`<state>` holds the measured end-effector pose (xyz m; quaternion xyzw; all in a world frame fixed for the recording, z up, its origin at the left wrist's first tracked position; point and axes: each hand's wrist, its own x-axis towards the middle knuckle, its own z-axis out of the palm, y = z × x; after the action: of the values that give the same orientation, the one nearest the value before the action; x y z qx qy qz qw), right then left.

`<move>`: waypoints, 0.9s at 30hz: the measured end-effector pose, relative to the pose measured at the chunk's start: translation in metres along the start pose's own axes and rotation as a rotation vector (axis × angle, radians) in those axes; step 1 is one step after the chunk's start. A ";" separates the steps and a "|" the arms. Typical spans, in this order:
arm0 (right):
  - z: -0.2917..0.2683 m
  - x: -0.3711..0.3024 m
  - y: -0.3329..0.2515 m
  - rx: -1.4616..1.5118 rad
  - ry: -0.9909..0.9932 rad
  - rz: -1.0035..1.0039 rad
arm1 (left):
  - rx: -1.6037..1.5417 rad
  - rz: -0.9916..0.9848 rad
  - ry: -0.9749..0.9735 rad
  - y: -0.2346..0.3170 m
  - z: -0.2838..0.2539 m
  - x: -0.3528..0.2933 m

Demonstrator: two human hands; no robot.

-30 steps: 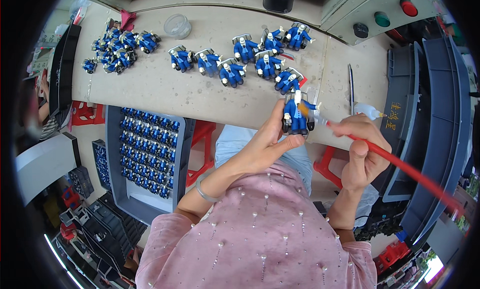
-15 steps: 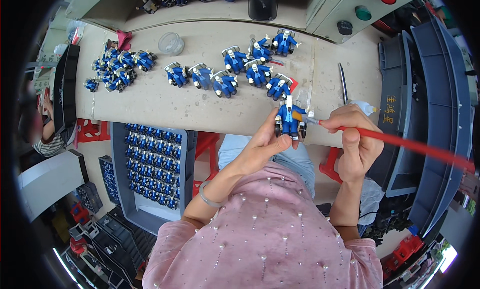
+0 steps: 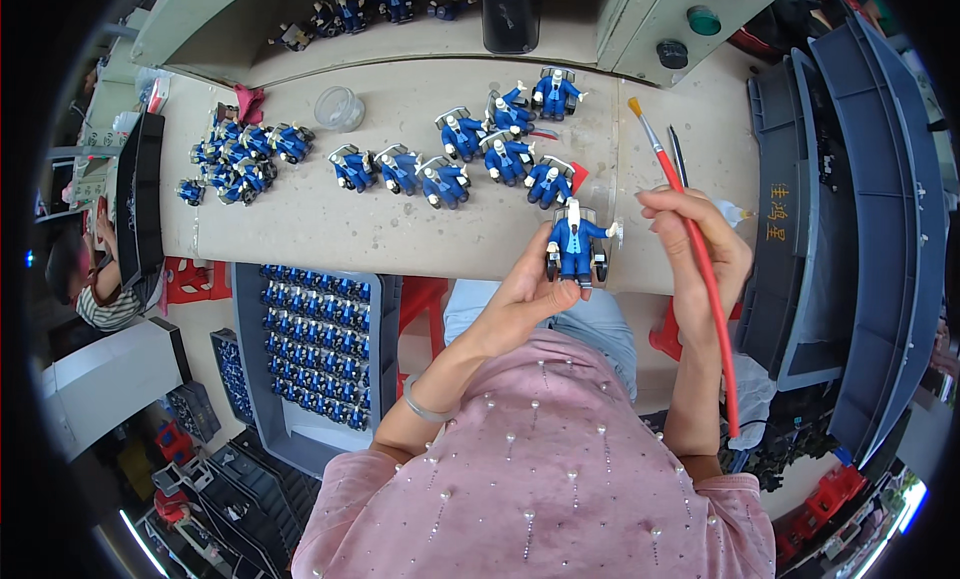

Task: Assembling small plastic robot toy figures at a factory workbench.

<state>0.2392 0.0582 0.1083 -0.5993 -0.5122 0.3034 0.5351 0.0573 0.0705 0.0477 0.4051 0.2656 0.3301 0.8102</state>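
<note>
My left hand is closed around the base of a figurine in a blue suit, with a pale head and black wheels at its sides. The figurine stands upright, front showing, at the bench's near edge. To the right, my right hand grips a paintbrush with a long red handle. Its yellowish bristles point away from me over the bench, apart from the figurine. Similar blue figurines stand loosely on the bench just beyond, and a tight cluster of them sits at the left.
A clear plastic cup and a dark pen-like tool lie on the bench. A grey crate holding rows of figurines is at lower left. Grey bins line the right. Another person sits at far left.
My right hand has drawn the brush off the figurine and turned it from lying crosswise to pointing away from me. My left hand still holds the figurine. The whole view has shifted slightly.
</note>
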 end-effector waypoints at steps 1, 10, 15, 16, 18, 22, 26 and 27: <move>0.001 -0.002 0.003 0.013 -0.019 -0.004 | -0.012 0.001 0.004 -0.001 0.000 0.000; 0.010 -0.009 0.010 0.168 -0.101 0.151 | 0.124 0.026 0.042 0.000 0.005 0.004; 0.012 -0.013 0.014 0.248 -0.047 0.229 | 0.232 0.004 0.022 0.003 0.004 0.003; 0.012 -0.013 0.015 0.259 -0.040 0.255 | 0.229 0.019 0.050 0.005 0.006 0.003; 0.012 -0.013 0.014 0.266 -0.030 0.255 | 0.204 0.004 0.045 0.006 0.008 0.003; 0.014 -0.011 0.012 0.280 -0.027 0.265 | 0.169 -0.007 0.048 0.008 0.008 0.002; 0.013 -0.011 0.013 0.274 -0.025 0.263 | 0.170 -0.013 0.040 0.009 0.008 0.003; 0.013 -0.011 0.014 0.260 -0.027 0.236 | 0.169 0.002 0.041 0.009 0.008 0.003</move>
<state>0.2283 0.0531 0.0898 -0.5768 -0.4018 0.4359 0.5619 0.0621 0.0733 0.0593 0.4654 0.3088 0.3158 0.7670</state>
